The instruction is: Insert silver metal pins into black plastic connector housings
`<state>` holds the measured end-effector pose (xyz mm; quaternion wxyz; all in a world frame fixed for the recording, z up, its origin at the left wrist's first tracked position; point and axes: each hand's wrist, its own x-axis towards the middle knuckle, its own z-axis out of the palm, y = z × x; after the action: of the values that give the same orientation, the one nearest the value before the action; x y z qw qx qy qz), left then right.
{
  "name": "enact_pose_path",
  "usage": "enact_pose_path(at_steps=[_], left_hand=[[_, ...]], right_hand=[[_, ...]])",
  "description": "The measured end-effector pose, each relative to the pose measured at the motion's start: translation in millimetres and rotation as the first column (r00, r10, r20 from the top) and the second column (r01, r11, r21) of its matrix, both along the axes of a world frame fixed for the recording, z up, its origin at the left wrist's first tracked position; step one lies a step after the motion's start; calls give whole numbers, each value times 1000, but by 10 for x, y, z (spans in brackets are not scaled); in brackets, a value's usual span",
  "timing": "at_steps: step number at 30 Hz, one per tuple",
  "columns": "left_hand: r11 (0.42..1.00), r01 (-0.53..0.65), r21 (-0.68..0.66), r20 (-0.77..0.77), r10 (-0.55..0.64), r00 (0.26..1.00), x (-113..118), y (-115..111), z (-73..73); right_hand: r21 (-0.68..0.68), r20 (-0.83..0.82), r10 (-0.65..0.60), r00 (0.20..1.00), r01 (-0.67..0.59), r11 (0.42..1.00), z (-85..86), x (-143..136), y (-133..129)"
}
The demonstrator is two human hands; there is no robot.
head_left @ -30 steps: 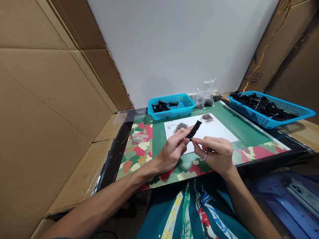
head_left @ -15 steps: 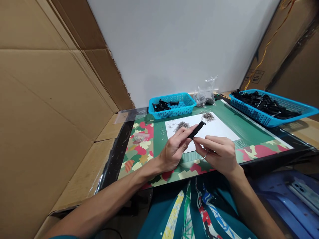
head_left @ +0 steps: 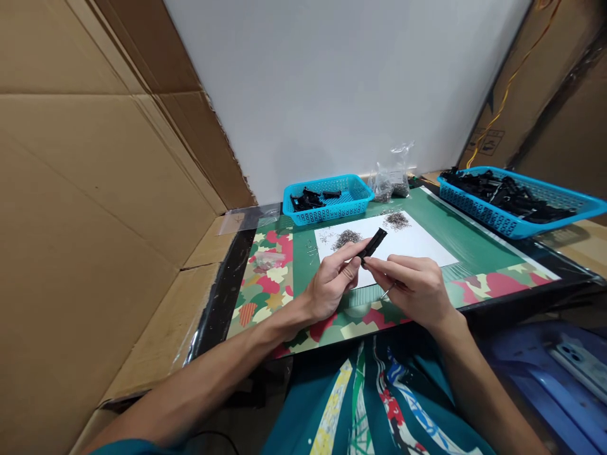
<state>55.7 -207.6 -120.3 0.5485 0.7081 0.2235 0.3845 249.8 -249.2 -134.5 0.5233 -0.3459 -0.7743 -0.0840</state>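
Observation:
My left hand [head_left: 334, 281] is closed around a narrow black plastic part [head_left: 374, 242], held tilted above the white sheet [head_left: 427, 243]. At the part's near end, the fingertips of my right hand [head_left: 410, 284] are pinched together and touch it. Whatever small thing sits in that pinch is too small to make out. Behind the hands, two piles of tiny metal pieces lie on the sheet: a left pile [head_left: 348, 239] and a right pile [head_left: 396, 220].
A blue basket [head_left: 327, 218] with a few black parts stands at the back. Another blue basket [head_left: 502, 221], heaped with black parts, is at the right. Clear plastic bags [head_left: 391, 183] stand between them. Cardboard [head_left: 95, 208] walls the left side. A phone [head_left: 581, 366] lies lower right.
The black part has turned slightly in my left hand, showing more of its grooved face. My left thumb now lies along it, and my right fingertips have shifted slightly left with its end.

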Motion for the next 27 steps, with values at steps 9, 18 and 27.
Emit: enact_pose_path(at_steps=[9,18,27], left_hand=[[889,113,-444,36,-109,993,-18,63,28],[953,-172,250,-282,242,928,17,15,37],[777,-244,581,-363,515,776,-16,-2,-37]], right_hand=[[-133,29,-12,1000,16,991,-16,105,42],[-340,64,1,998,21,940,-27,232,82],[-521,25,15,1000,0,854,26,246,62]])
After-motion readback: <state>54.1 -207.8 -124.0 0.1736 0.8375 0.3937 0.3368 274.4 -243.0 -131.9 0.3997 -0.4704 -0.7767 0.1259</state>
